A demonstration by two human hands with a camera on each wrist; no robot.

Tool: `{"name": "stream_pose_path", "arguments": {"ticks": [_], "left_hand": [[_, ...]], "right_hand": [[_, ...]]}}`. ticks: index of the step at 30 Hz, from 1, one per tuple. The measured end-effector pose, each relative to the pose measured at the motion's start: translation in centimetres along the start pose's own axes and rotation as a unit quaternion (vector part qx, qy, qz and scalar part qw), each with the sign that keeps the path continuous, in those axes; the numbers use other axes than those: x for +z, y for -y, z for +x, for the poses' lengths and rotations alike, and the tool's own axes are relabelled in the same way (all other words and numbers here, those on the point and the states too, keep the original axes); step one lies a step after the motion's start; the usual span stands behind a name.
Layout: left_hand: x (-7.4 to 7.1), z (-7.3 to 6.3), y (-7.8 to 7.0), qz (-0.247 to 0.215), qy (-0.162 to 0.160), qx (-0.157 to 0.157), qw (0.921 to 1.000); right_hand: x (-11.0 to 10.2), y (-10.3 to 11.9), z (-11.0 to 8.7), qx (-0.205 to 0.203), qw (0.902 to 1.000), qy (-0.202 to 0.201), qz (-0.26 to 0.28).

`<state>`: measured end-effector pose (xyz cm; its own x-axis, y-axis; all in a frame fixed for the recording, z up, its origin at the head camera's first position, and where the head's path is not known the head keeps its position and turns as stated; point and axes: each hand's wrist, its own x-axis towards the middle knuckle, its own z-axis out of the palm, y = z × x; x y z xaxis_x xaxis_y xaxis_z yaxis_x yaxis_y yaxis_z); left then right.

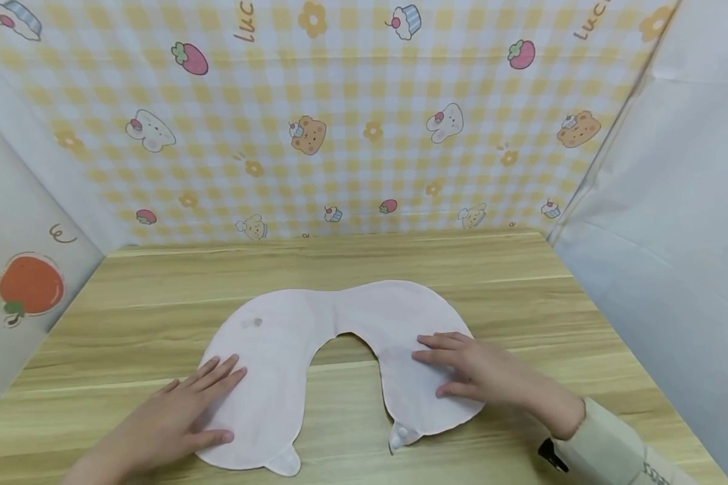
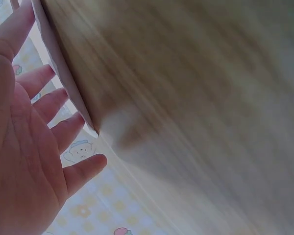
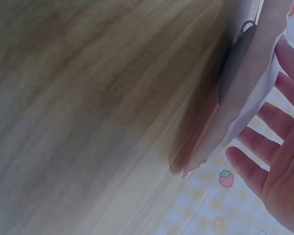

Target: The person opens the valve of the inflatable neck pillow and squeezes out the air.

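A flat, U-shaped pale pink cloth piece (image 1: 255, 397) lies on the table, its curve at the far side and its two arms toward me. Each near end carries a small tab with a round snap, one tab (image 1: 286, 462) on the left arm and another (image 1: 402, 434) on the right. My left hand (image 1: 170, 414) rests on the left arm's outer part with fingers spread. On the opposite arm rests my right hand (image 1: 467, 367), fingers extended. In the right wrist view, a grey patch (image 3: 235, 63) with a small loop shows under the cloth's edge.
The wood-grain table (image 1: 340, 263) meets a yellow checked backdrop (image 1: 364, 162) at its far edge. White sheets hang at both sides, the left one printed with an orange fruit (image 1: 30, 284). A black clip-like piece (image 1: 552, 455) sits by the right sleeve (image 1: 613, 441).
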<state>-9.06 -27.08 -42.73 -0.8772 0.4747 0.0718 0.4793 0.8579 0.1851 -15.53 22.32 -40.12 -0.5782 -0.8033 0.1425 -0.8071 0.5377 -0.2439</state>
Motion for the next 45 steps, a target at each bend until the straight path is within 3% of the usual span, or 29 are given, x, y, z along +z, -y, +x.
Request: {"name": "stream_pose_path", "arguments": {"ticks": [12,22,30,38,45], "left_hand": [[-0.6,0.7,0.0,0.000,0.014,-0.005,0.9999],[-0.4,1.5,0.3,-0.002,0.008,0.017,0.9998],[-0.6,2.2,0.2,-0.012,0.028,0.004,0.9995],[-0.6,3.4,0.4,-0.017,0.033,0.010,0.9993],[-0.8,4.4,0.5,-0.026,0.041,0.008,0.9988]], "right_hand": [[-0.6,-0.4,0.4,-0.003,0.9999,0.001,-0.012],[-1.2,-1.1,0.5,0.009,0.9997,0.019,-0.012],[-1.7,-1.5,0.8,0.035,0.9985,0.041,-0.007],[-1.7,-2.0,1.2,0.025,0.9990,0.030,-0.020],[-1.9,-2.2,1.7,0.046,0.9975,0.048,-0.023]]}}
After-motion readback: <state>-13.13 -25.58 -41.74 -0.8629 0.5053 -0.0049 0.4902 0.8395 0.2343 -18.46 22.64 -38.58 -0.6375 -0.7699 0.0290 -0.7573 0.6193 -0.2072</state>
